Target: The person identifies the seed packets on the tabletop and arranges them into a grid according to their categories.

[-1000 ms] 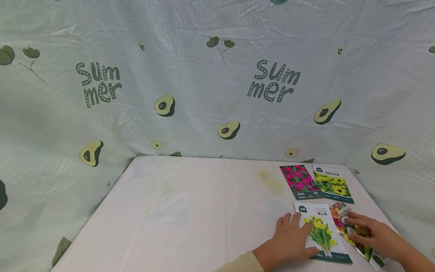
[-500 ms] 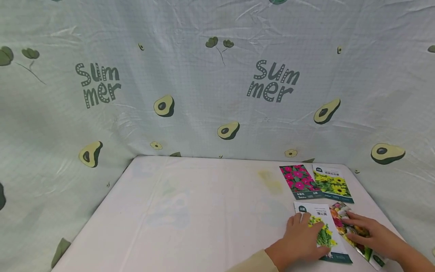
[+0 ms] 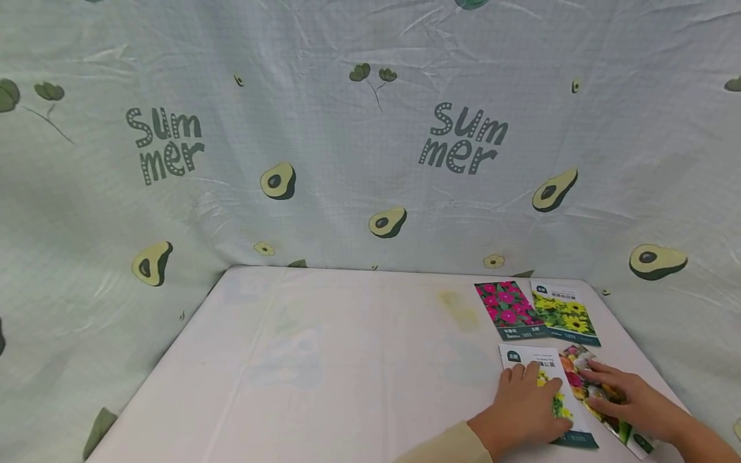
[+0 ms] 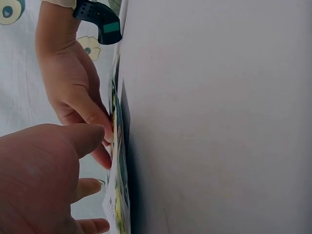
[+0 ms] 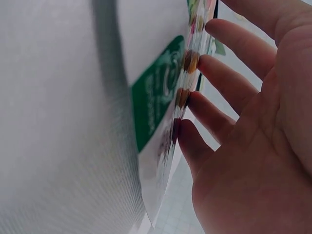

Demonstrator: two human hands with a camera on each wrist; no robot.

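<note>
Spread over a white seed packet with yellow flowers (image 3: 528, 354), my left hand (image 3: 528, 406) has its fingers extended and covers much of the picture. To its right, my right hand (image 3: 639, 402) rests its fingertips on a colourful seed packet (image 3: 628, 427) that lies aslant, partly under the hand. In the right wrist view, the fingertips (image 5: 187, 131) of that hand touch the glossy face of this packet, near its green corner label (image 5: 158, 92). The left wrist view shows the left thumb (image 4: 90, 139) and fingers beside the packets' edges, with nothing gripped.
Beyond the hands, a pink-flower packet (image 3: 509, 308) and a yellow-flower packet (image 3: 567, 315) lie overlapping near the table's back right corner. The white table (image 3: 324, 360) runs back to a hanging cloth (image 3: 324, 128) printed with avocados. A dark wristband (image 4: 102, 22) circles the right wrist.
My left hand has slid to the right across the white packet, covering more of its flower picture. My right hand and all the packets have stayed in nearly the same places.
</note>
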